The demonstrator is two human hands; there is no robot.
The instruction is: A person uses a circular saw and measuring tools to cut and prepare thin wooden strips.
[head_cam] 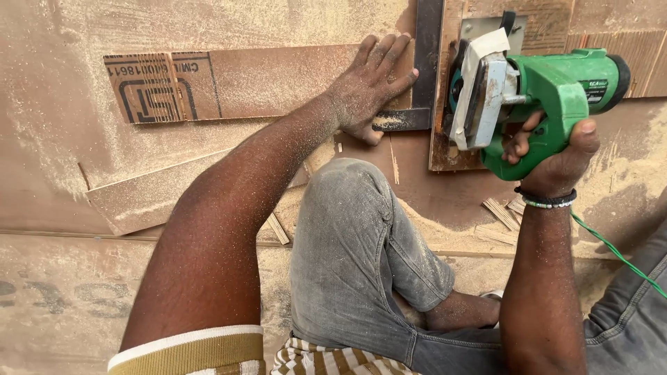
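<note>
**A:** From the head camera, what looked risky?

**B:** The left hand (368,87) lay flat, fingers spread, pressing the dark metal square (424,76) just left of the green circular saw (528,104). If the square slipped on the sawdust, I'd judge those fingers could slide toward the blade.

**A:** And the saw?

**B:** The right hand (556,156) was closed around its plastic handle. The saw rested on a wooden strip (445,149). Its green cord (615,251) trailed below the saw, near the knee (347,194), and could snag.

**A:** Surfaces?

**B:** Smooth brown board (264,80) left of the saw, powdery dust, splintery offcuts (501,212) below it.
</note>
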